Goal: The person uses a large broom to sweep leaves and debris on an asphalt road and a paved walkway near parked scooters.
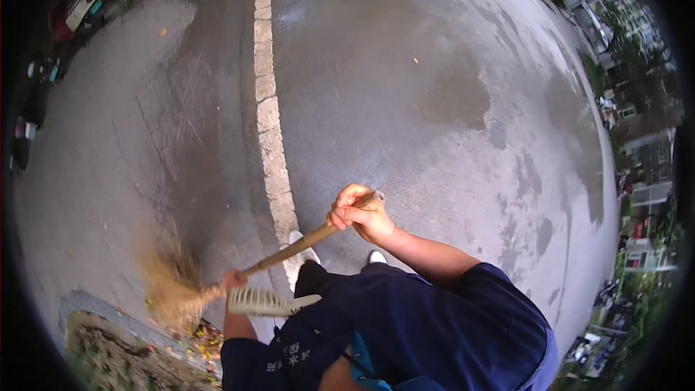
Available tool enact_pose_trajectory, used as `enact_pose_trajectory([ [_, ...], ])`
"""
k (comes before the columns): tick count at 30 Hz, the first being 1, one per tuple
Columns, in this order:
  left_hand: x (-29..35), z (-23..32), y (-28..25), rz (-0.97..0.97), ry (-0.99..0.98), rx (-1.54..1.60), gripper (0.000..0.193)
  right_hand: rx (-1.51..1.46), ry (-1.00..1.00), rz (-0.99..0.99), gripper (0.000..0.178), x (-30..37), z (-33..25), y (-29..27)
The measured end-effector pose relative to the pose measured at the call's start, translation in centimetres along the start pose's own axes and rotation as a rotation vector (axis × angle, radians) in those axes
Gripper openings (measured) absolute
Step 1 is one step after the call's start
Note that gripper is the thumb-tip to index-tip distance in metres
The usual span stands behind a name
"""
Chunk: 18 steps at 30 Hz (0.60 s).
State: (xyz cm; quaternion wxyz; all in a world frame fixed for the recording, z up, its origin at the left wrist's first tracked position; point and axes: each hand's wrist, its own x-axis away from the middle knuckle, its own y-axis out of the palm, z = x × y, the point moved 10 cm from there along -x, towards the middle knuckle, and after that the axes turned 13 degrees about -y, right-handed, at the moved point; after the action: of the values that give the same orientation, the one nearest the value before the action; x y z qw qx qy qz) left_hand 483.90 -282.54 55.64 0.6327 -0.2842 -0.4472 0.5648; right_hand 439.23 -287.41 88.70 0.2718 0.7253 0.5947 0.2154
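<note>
A straw broom with a bamboo-like handle slants across in front of my body. Near the handle's upper end, my right hand is closed round it, and a short stub shows beyond the fist. Lower down, my left hand grips the handle just above the straw. The yellow-brown bristles are smeared by motion over the pavement at the left, beside the kerb. A cream slatted piece covers part of my left forearm; what it is I cannot tell.
Fallen leaves lie along the stone kerb of a soil bed at lower left. A pale stone strip runs ahead through the partly wet road. Parked scooters stand at far left; greenery and buildings line the right.
</note>
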Motion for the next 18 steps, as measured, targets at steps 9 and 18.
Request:
enact_pose_trajectory([
  [9,-5.1,21.0,-8.4,0.198,0.094,0.002,0.009,-0.064,-0.283,-0.012,0.01,-5.1,-16.9,-4.7],
  [18,-9.5,63.6,1.6,-0.228,0.8,0.127,0.018,0.323,-0.95,0.458,0.017,8.8,-45.5,-16.6],
])
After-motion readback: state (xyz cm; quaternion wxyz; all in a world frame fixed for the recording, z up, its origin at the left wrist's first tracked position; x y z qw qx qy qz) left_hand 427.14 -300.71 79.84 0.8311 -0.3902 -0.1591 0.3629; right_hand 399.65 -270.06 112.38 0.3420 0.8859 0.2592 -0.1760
